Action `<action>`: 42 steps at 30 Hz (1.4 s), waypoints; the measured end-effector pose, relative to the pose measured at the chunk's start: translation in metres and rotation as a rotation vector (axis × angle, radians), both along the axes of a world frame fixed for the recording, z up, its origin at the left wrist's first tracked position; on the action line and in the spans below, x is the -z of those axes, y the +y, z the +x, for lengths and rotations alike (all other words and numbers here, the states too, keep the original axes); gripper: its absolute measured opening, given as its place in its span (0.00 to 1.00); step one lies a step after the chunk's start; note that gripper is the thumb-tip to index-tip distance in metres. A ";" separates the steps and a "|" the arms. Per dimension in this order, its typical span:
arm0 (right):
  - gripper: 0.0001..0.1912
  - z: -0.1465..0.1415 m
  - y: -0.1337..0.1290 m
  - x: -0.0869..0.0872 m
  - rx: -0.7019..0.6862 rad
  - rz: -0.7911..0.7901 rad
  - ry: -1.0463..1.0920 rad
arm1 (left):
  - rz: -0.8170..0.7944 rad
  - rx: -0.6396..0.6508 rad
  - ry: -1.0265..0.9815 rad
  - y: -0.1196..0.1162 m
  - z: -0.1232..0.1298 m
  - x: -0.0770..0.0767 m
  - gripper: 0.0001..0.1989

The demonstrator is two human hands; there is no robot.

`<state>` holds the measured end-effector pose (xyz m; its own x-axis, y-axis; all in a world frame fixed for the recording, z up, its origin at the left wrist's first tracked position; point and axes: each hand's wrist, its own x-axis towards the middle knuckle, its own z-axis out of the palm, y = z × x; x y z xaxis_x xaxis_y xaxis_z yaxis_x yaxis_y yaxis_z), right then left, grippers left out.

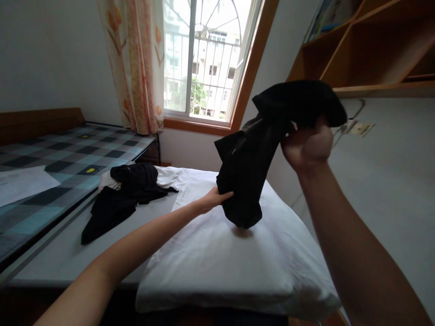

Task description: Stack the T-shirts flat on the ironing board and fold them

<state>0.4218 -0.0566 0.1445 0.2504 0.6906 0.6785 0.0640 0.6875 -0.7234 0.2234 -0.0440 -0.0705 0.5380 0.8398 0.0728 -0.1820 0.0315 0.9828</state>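
A black garment (244,167) hangs in the air, bunched and twisted, so its cut is hard to make out. My right hand (310,144) is raised at the right, its fingers closed on the upper part of the cloth. Lower down, my left hand (215,199) pinches the garment's left side, thumb in front and fingers behind it. Beneath the cloth's lower end spreads a white sheet-like cloth (217,262) over the table. Another black garment (115,203) lies crumpled to the left, partly on something white.
A pale tabletop (112,267) shows left of the white cloth. Beside it stands a bed with a checked mattress (74,154), a paper sheet (25,183) on it. Wooden shelves (370,50) hang upper right, over a wall socket (362,128). A curtain (137,68) flanks the barred window.
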 end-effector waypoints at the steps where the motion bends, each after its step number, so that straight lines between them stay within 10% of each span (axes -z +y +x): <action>1: 0.24 0.014 0.001 0.003 -0.013 -0.023 0.064 | 0.046 -0.100 0.053 0.004 -0.007 0.000 0.22; 6: 0.11 0.108 -0.004 0.052 0.228 -0.343 -0.008 | 0.390 -0.548 0.371 0.034 -0.067 -0.003 0.13; 12: 0.14 0.176 -0.023 0.142 0.126 -1.332 -1.159 | 0.687 -0.398 0.614 0.042 -0.109 -0.014 0.10; 16: 0.16 0.150 -0.013 0.167 0.127 -1.082 -1.350 | 0.798 -0.163 0.778 0.030 -0.107 -0.008 0.09; 22: 0.28 0.073 -0.001 0.183 -0.081 -0.806 -1.360 | 0.698 -0.043 0.962 0.014 -0.115 0.013 0.34; 26: 0.38 0.050 -0.001 0.197 0.006 -0.817 -1.494 | 0.638 -0.094 1.011 0.014 -0.127 0.021 0.23; 31: 0.20 0.070 0.007 0.195 -0.028 -0.830 -1.437 | 0.598 -0.189 0.869 0.026 -0.144 0.006 0.12; 37: 0.13 0.143 0.003 0.171 0.379 -1.014 -1.399 | 0.677 -0.516 0.781 0.040 -0.171 -0.021 0.11; 42: 0.16 0.164 -0.010 0.176 0.875 -0.984 -1.495 | 0.665 -0.470 0.838 0.041 -0.174 -0.007 0.10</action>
